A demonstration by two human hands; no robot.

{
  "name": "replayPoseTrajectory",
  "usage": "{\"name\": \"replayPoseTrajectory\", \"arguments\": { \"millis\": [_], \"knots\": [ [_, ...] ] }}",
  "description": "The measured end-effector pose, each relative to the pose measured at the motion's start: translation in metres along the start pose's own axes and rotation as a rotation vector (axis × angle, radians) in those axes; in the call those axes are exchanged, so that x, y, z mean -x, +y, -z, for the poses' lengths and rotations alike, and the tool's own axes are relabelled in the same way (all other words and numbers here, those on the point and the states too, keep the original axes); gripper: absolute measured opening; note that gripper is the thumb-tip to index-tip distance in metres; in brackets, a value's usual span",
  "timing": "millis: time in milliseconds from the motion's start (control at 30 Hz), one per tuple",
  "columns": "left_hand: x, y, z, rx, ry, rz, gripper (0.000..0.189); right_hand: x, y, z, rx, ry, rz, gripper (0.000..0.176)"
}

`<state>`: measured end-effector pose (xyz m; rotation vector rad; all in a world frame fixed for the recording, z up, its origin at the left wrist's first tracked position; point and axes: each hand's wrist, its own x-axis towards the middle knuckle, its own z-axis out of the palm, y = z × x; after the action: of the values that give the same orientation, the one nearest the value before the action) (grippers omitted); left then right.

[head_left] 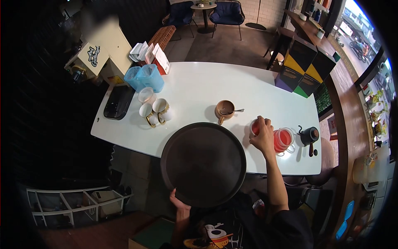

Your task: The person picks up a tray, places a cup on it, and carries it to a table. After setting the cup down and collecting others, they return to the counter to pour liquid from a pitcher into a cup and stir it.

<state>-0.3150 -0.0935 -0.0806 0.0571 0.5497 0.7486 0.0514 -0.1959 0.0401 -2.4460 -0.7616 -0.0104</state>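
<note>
My left hand (179,201) grips the near rim of a round black serving tray (203,164), its fingers mostly hidden beneath. The tray is held level at the table's front edge. My right hand (263,135) is closed around the rim of a glass with red drink (254,127). Just right of that hand stands a glass server with red liquid (282,140). Beyond it sits a dark gooseneck kettle (309,135). A brown cup (224,109) with a spoon (237,111) across it stands behind the tray.
White cups (161,105) with gold handles stand at the left of the white table (195,79), near blue containers (150,78) and a black device (119,103). Dark boxes (302,54) with coloured corners are stacked at the far right. Chairs (226,13) stand beyond.
</note>
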Motion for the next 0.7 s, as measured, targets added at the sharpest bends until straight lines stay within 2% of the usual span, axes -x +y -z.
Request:
{"name": "replayPoseTrajectory", "arguments": {
  "millis": [200, 267, 400, 500, 600, 700],
  "knots": [
    [0.014, -0.004, 0.006, 0.001, -0.060, 0.006, 0.049, 0.034, -0.048, 0.038, -0.066, -0.081, 0.183, 0.066],
    [0.021, -0.004, 0.021, 0.013, -0.034, -0.007, 0.048, 0.051, -0.070, 0.051, -0.069, -0.244, 0.312, 0.067],
    [0.046, -0.007, 0.010, 0.039, -0.102, -0.071, 0.046, 0.091, -0.100, 0.047, -0.110, -0.399, 0.523, 0.074],
    [0.070, -0.006, 0.014, 0.097, -0.115, -0.049, 0.044, 0.122, -0.115, 0.031, -0.129, -0.487, 0.659, 0.075],
    [0.092, -0.005, 0.014, 0.080, -0.069, -0.070, 0.045, 0.153, -0.131, 0.020, -0.119, -0.606, 0.678, 0.076],
    [0.110, -0.004, 0.026, 0.089, -0.028, -0.087, 0.044, 0.180, -0.139, 0.012, -0.118, -0.636, 0.687, 0.078]
  ]
}}
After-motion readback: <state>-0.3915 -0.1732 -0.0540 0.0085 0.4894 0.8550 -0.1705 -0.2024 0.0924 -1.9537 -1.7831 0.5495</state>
